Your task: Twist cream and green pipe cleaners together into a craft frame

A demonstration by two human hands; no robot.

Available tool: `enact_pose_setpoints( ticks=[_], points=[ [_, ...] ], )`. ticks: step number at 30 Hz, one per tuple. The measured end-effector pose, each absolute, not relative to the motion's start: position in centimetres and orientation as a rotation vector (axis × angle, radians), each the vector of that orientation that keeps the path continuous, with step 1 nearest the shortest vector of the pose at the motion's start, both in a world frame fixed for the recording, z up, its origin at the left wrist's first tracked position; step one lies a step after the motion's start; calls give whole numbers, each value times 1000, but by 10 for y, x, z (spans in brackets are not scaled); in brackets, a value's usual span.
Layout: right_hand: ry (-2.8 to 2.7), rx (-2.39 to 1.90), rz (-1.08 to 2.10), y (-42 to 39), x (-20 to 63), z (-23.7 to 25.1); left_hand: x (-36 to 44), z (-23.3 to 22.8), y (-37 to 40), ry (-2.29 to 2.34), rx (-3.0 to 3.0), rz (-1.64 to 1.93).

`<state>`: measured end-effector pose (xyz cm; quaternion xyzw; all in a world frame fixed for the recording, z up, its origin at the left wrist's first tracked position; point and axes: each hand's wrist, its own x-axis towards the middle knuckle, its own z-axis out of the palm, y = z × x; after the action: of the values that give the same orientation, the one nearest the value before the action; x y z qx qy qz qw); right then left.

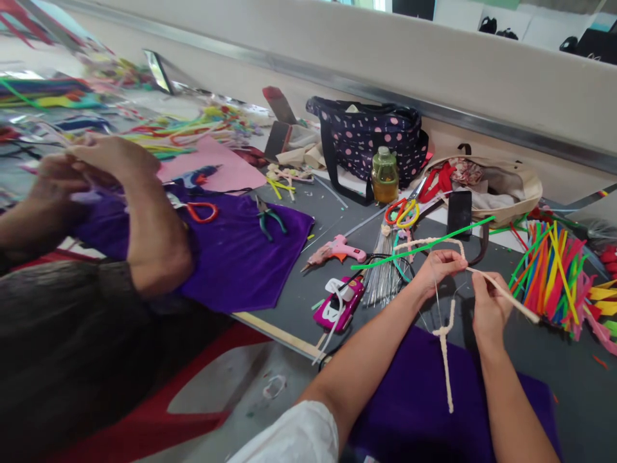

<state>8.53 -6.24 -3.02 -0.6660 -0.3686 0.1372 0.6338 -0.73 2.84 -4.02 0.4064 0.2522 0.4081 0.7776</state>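
Observation:
Between its fingertips my left hand [441,270] pinches a cream pipe cleaner [506,292]. My right hand [490,307] is closed on the same pipe cleaner just to the right, and its thicker end sticks out past the fingers. A thinner twisted cream length [429,243] runs left from my left hand. Below the hands is a Y-shaped piece wrapped in cream [446,360], with thin wires at its top; whether it is joined to what I hold I cannot tell. A long green pipe cleaner [371,263] lies behind my left hand. Purple cloth [409,399] is spread under my forearms.
A pink glue gun [340,249], scissors [402,212], a phone [459,213] and a bottle [384,177] lie or stand beyond my hands. Colourful pipe cleaners [552,273] are at right. On the left a co-worker's hands [96,161] work over purple cloth, near pliers [268,218].

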Motion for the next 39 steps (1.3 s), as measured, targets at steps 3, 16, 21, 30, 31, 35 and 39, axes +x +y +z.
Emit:
enact_pose_setpoints(
  ticks=[3,16,21,30,31,35,39],
  points=[
    [-896,-1484,99,-64,89,-27,-10,-41,33,578,867,916],
    [-589,-1225,523,-56,96,-22,-11,-39,30,512,884,900],
    [-738,-1145,580,-63,86,-14,-10,-40,32,542,894,920],
    [-778,-1227,631,-59,89,-21,-10,-43,34,553,855,914],
    [-781,-1243,597,-59,90,-21,-10,-43,34,555,852,912],
    [-801,-1327,450,-63,88,-17,-9,-43,33,559,870,898],
    [-878,-1383,333,-66,80,-17,-10,-41,32,561,914,899]
  ],
)
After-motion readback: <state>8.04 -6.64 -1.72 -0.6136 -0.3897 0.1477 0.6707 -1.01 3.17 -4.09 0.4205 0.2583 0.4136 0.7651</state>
